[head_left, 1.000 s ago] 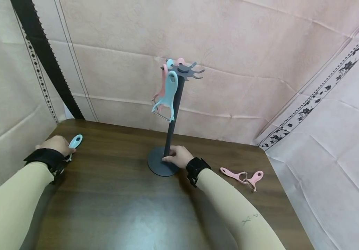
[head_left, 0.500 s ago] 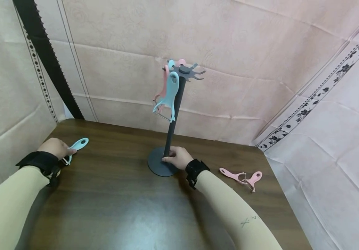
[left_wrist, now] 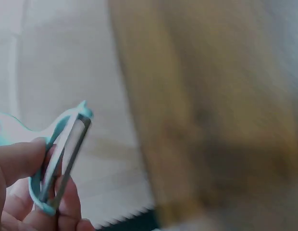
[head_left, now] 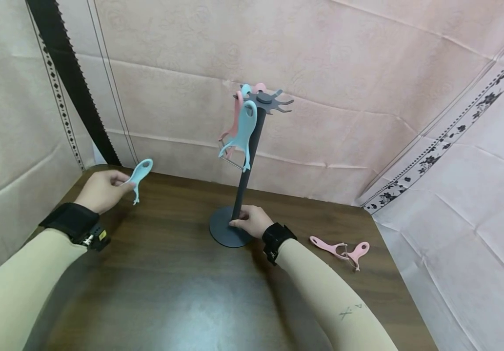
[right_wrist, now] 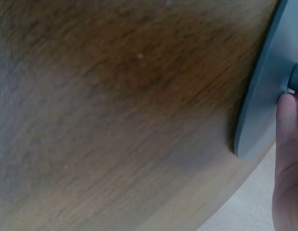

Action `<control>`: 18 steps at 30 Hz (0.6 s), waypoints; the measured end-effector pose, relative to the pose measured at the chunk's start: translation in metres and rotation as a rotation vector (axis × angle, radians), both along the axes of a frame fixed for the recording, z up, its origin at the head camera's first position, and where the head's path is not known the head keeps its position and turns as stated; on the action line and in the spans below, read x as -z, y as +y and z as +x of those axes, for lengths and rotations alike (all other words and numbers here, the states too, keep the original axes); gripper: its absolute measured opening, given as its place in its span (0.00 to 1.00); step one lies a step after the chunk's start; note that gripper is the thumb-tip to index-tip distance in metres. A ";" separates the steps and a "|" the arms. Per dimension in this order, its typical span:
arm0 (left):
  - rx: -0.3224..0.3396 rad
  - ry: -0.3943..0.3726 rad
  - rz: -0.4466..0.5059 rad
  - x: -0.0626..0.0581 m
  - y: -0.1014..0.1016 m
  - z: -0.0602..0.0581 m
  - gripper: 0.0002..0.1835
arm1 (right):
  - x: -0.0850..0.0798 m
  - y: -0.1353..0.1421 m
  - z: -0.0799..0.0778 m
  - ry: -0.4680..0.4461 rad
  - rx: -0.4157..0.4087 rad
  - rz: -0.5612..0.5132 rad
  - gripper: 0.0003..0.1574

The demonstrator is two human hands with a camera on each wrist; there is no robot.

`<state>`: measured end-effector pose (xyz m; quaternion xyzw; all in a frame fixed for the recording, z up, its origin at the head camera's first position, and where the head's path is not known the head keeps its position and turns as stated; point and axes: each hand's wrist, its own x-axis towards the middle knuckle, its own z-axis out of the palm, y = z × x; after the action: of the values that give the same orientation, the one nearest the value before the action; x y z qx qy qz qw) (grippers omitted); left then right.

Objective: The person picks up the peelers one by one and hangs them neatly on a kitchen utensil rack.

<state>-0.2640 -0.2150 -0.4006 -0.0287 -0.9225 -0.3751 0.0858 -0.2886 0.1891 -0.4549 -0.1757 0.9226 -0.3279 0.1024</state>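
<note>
My left hand (head_left: 104, 190) pinches a light blue Y-shaped peeler (head_left: 141, 170) between thumb and fingers, over the table's back left. In the left wrist view the blue peeler's metal blade (left_wrist: 70, 161) faces the camera, with the thumb on its frame. My right hand (head_left: 253, 222) grips the dark grey stand's pole (head_left: 246, 180) just above its round base (head_left: 222, 231). From the hooked top (head_left: 266, 100) hang a blue peeler (head_left: 245, 127) in front and a pink peeler (head_left: 236, 119) beside it. Behind them show another blue handle (head_left: 245, 89) and another pink handle (head_left: 259, 87).
Two pink peelers, one on the left (head_left: 325, 245) and one on the right (head_left: 360, 249), lie with their heads together on the wooden table (head_left: 168, 282), right of the stand. Hooks on the stand's right side bear nothing. Pale cloth (head_left: 322, 73) walls in the back and sides.
My left hand has raised the blue peeler up from the table's left side and carried it rightward, turning its handle more upright. My right hand keeps its place on the pole.
</note>
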 end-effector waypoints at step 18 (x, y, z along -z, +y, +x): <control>0.171 0.250 0.260 -0.106 0.102 0.057 0.14 | -0.002 -0.002 0.003 -0.016 0.005 -0.005 0.10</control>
<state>-0.2068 -0.1129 -0.2946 -0.1421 -0.8426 -0.4907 0.1703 -0.2851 0.1876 -0.4531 -0.1709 0.9213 -0.3321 0.1085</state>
